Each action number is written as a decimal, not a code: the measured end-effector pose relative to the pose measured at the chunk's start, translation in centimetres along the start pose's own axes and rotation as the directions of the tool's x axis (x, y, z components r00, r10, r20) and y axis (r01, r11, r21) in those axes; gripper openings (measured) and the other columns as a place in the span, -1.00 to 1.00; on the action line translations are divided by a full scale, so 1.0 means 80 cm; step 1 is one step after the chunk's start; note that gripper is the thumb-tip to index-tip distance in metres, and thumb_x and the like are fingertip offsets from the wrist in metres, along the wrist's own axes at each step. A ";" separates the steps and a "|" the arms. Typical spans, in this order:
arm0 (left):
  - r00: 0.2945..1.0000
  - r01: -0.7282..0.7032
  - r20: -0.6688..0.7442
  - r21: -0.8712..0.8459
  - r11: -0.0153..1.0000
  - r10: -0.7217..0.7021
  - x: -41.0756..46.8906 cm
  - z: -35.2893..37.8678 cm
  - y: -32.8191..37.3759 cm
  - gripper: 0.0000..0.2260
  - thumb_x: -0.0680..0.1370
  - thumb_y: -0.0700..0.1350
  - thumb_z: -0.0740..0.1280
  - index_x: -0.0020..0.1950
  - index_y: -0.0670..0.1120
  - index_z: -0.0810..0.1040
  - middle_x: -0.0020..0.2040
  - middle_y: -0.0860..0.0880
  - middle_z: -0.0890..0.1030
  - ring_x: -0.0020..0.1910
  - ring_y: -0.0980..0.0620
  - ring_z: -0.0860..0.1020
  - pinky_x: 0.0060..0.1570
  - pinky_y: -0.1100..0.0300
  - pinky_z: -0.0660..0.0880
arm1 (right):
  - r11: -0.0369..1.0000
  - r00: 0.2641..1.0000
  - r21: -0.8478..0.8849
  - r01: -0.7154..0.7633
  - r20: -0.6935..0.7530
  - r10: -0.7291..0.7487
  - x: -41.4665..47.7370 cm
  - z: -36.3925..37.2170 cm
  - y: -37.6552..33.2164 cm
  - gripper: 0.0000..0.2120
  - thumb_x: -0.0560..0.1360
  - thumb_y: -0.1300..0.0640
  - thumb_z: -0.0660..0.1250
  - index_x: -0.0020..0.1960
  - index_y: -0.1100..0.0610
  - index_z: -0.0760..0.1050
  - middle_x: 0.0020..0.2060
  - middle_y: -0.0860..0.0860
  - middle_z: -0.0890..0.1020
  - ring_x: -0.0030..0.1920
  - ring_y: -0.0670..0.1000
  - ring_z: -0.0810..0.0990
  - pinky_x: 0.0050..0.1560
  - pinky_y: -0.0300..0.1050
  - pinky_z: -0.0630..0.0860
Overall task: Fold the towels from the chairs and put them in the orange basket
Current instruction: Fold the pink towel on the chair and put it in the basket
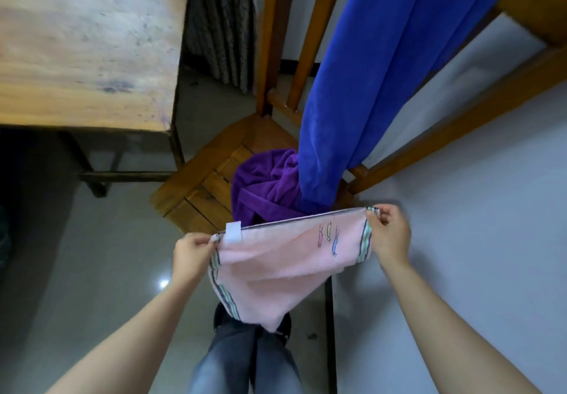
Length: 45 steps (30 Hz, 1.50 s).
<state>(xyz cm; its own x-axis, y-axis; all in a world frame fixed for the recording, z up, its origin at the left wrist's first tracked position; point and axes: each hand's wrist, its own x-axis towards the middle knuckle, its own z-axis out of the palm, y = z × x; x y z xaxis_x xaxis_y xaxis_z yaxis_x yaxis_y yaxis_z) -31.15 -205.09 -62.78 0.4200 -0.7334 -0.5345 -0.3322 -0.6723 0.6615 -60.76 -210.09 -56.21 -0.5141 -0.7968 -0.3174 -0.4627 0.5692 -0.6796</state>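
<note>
I hold a pink towel [276,264] with striped ends stretched out in the air in front of me. My left hand [193,252] pinches its left top corner, next to a white label. My right hand [391,234] pinches the right top corner. The towel hangs doubled over, its lower corner dangling above my legs. Behind it a wooden chair [202,175] carries a crumpled purple towel [264,185] on its seat, and a long blue towel [377,86] is draped over its backrest. No orange basket is in view.
A wooden table [86,43] stands at the upper left, its leg near the chair. A white wall [460,209] runs along the right, close to my right arm. A patterned curtain [221,22] hangs at the back. Grey floor lies below.
</note>
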 end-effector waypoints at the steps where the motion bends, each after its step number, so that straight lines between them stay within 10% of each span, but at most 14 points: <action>1: 1.000 -0.019 -0.010 -0.019 1.000 0.019 -0.009 -0.014 0.011 -0.92 0.46 -0.28 0.38 -0.17 -0.29 0.64 -0.16 -0.13 0.52 -0.13 -0.07 0.48 -0.09 0.14 0.39 | 1.000 1.000 0.003 -0.007 -0.009 0.007 -0.008 -0.010 -0.004 -0.85 0.53 0.27 0.26 0.09 0.25 0.47 -0.11 0.07 0.53 -0.15 0.00 0.48 -0.30 -0.25 0.34; 17: 0.965 -0.237 -0.044 -0.559 0.795 0.257 -0.183 -0.270 0.168 -0.80 0.44 -0.41 0.33 -0.18 -0.11 0.59 -0.40 0.04 0.65 -0.34 0.05 0.57 -0.27 0.25 0.52 | 0.923 0.946 0.292 0.252 0.128 -0.299 -0.116 -0.183 -0.194 -0.93 0.51 0.29 0.30 -0.01 0.20 0.45 -0.22 -0.03 0.57 -0.17 -0.09 0.53 -0.37 -0.47 0.46; 21: 0.923 -0.382 -0.147 -0.480 0.790 0.357 -0.187 -0.310 0.205 -0.72 0.42 -0.47 0.33 -0.15 -0.08 0.58 -0.40 0.12 0.65 -0.41 0.21 0.57 -0.35 0.43 0.50 | 0.898 0.911 0.262 0.354 0.121 -0.395 -0.125 -0.198 -0.234 -0.89 0.50 0.25 0.33 0.00 0.15 0.46 -0.08 0.05 0.58 -0.03 -0.02 0.55 -0.08 -0.16 0.53; 25: 0.872 -0.490 -0.221 -0.391 0.779 0.438 -0.188 -0.338 0.235 -0.72 0.43 -0.45 0.33 -0.20 -0.05 0.59 -0.38 0.18 0.64 -0.34 0.16 0.56 -0.28 0.39 0.51 | 0.842 0.871 0.293 0.453 0.058 -0.488 -0.133 -0.207 -0.274 -0.90 0.52 0.21 0.31 0.02 0.15 0.43 -0.19 -0.09 0.54 -0.17 -0.20 0.50 -0.29 -0.47 0.42; 35: 0.739 -0.589 -0.288 0.160 0.792 0.609 -0.191 -0.371 0.259 -0.81 0.46 -0.36 0.35 0.05 -0.23 0.60 -0.15 -0.10 0.58 -0.14 -0.07 0.55 -0.06 0.10 0.50 | 0.844 0.852 0.361 0.398 0.196 -0.486 -0.124 -0.205 -0.304 -0.75 0.56 0.11 0.23 0.14 0.26 0.40 -0.08 0.08 0.58 -0.15 -0.10 0.57 -0.22 -0.29 0.48; 45: 0.925 -0.343 -0.002 -0.435 0.833 0.380 -0.174 -0.384 0.251 -0.90 0.44 -0.33 0.37 -0.15 -0.15 0.57 -0.26 -0.04 0.65 -0.16 -0.02 0.58 0.01 0.11 0.49 | 0.879 0.910 0.413 0.238 0.221 -0.350 -0.101 -0.164 -0.310 -0.80 0.57 0.09 0.22 0.11 0.20 0.40 -0.01 0.12 0.59 -0.01 0.03 0.59 -0.05 -0.14 0.54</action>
<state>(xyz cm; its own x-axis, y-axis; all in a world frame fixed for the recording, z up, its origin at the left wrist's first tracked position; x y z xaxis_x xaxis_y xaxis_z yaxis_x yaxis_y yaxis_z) -17.72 -205.27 -25.92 0.2640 -0.9336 -0.2423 -0.0529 -0.2649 0.9628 -54.63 -215.11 -28.10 -0.1463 -0.9695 -0.1969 -0.2308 0.2270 -0.9462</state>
